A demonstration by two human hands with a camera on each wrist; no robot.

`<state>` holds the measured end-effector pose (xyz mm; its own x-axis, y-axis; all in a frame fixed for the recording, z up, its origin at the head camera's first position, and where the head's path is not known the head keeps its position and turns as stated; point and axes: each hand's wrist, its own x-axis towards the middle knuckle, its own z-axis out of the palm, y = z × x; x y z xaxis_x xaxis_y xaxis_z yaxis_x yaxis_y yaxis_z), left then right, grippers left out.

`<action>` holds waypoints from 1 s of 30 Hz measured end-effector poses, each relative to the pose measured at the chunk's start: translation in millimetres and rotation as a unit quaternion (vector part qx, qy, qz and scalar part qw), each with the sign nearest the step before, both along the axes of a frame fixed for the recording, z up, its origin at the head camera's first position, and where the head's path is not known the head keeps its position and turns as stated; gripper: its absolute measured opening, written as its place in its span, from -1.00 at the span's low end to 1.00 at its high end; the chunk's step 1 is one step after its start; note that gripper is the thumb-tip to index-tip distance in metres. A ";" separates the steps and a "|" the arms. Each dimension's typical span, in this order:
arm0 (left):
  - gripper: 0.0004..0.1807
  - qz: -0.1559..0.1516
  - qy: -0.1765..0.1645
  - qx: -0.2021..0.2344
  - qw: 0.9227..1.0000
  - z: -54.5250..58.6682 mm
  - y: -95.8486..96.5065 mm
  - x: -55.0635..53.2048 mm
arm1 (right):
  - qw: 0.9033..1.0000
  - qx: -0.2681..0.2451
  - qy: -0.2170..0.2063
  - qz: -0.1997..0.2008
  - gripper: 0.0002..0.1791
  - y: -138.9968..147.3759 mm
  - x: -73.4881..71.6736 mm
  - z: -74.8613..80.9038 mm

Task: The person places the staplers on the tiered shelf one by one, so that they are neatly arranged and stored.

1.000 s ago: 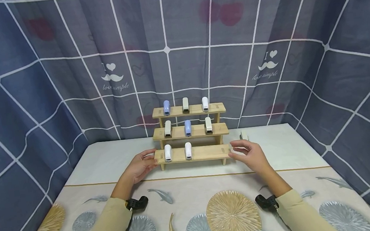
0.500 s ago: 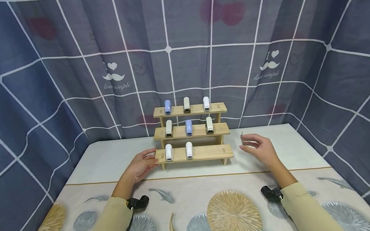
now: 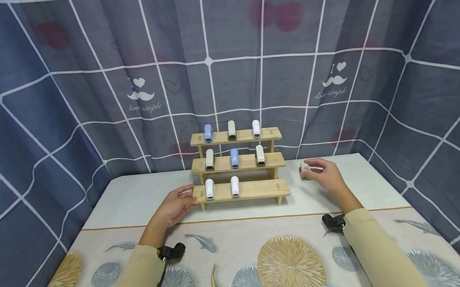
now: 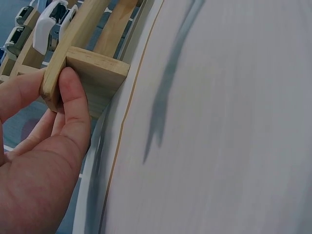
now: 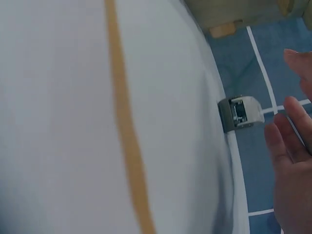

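A three-step wooden stand (image 3: 262, 189) bears several small staplers. My left hand (image 3: 176, 206) pinches the left end of its lowest board; in the left wrist view the fingers (image 4: 74, 95) curl round the board's end. Two white staplers (image 3: 210, 189) stand on that board's left and middle. To the right of the stand, a beige stapler (image 3: 304, 171) stands on the white tabletop. My right hand (image 3: 327, 177) is beside it, fingers spread. In the right wrist view a gap shows between this stapler (image 5: 242, 113) and the fingers (image 5: 275, 139).
The middle step carries a blue stapler (image 3: 234, 159) between two beige ones. On the top step are a blue stapler (image 3: 208, 133), a beige one (image 3: 232, 130) and a white one (image 3: 255, 128). A checked curtain (image 3: 232, 85) hangs close behind and at both sides.
My right hand has left the stand's right end and moved right and forward to the beige stapler on the table. The left hand has stayed on the lowest board.
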<state>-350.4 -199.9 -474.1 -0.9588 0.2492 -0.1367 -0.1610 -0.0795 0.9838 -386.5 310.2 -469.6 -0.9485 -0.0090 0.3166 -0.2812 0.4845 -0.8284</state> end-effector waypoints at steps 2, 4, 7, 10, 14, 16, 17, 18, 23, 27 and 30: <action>-0.27 0.000 -0.001 -0.001 1.000 -0.6 0.4 -0.4 | 1.000 0.010 -0.008 -0.002 -0.42 2.4 -5.5 -1.9; -0.27 0.001 -0.003 -0.001 1.000 -1.0 0.8 -0.8 | 1.000 0.020 -0.021 -0.005 -0.40 4.5 -10.6 -3.6; -0.27 0.004 -0.006 -0.002 1.000 -0.7 0.7 -1.1 | 0.999 0.031 -0.041 -0.004 -0.35 6.7 -17.4 -5.2; -0.27 0.006 -0.008 -0.002 1.000 0.2 -0.3 -0.4 | 0.997 0.031 -0.064 0.000 -0.30 9.2 -24.1 -6.5; -0.26 0.002 -0.006 -0.001 1.000 1.4 -1.5 0.5 | 0.994 0.044 -0.099 0.001 -0.21 11.9 -30.6 -6.9; -0.26 0.002 -0.006 0.000 1.000 1.6 -1.5 0.3 | 0.992 0.057 -0.114 -0.001 -0.18 12.1 -32.1 -6.1; -0.26 0.002 -0.007 0.001 1.000 1.6 -1.5 0.0 | 0.991 0.061 -0.120 -0.002 -0.16 12.0 -32.5 -5.6; -0.26 0.002 -0.007 0.002 1.000 1.5 -1.5 -0.2 | 0.990 0.064 -0.126 -0.003 -0.15 11.6 -33.0 -5.1; -0.27 -0.001 -0.008 0.005 1.000 1.0 -1.8 -0.2 | 0.988 0.047 -0.147 0.007 -0.09 10.0 -36.4 -3.7; -0.27 -0.003 -0.007 0.007 1.000 0.3 -2.4 -0.1 | 0.985 0.038 -0.165 0.013 -0.05 9.7 -38.2 -2.7; -0.26 -0.003 -0.007 0.010 1.000 -0.2 -2.6 -0.3 | 0.983 0.034 -0.179 0.014 -0.04 10.2 -38.9 -2.9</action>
